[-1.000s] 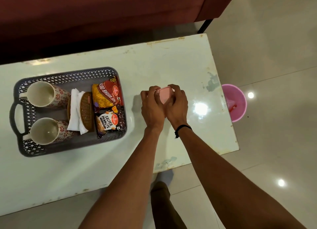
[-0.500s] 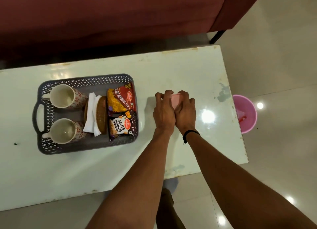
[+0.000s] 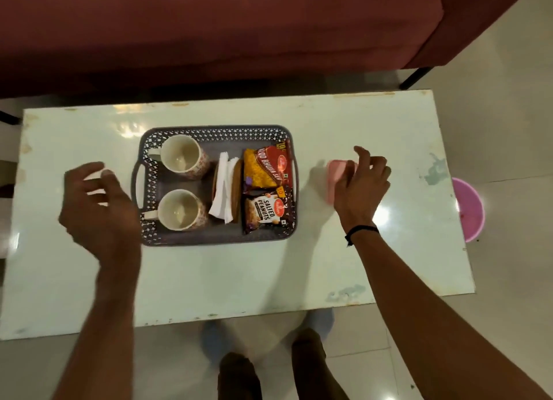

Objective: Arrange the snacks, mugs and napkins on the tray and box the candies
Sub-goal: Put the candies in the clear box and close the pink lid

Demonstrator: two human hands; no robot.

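A grey perforated tray sits on the white table. It holds two floral mugs, white napkins against a brown holder, a red and yellow bhujia pack and a salted peanuts pack. A closed pink candy box lies on the table to the right of the tray. My right hand hovers over the box's right side with loosely curled, parted fingers. My left hand is open beside the tray's left handle, holding nothing.
A maroon sofa runs along the table's far side. A pink bin stands on the floor past the table's right edge. My feet show below the near edge.
Both hands were pressed together around the pink box. They have come apart: the left hand swung across to the tray's left side, and the right hand loosened on the box.
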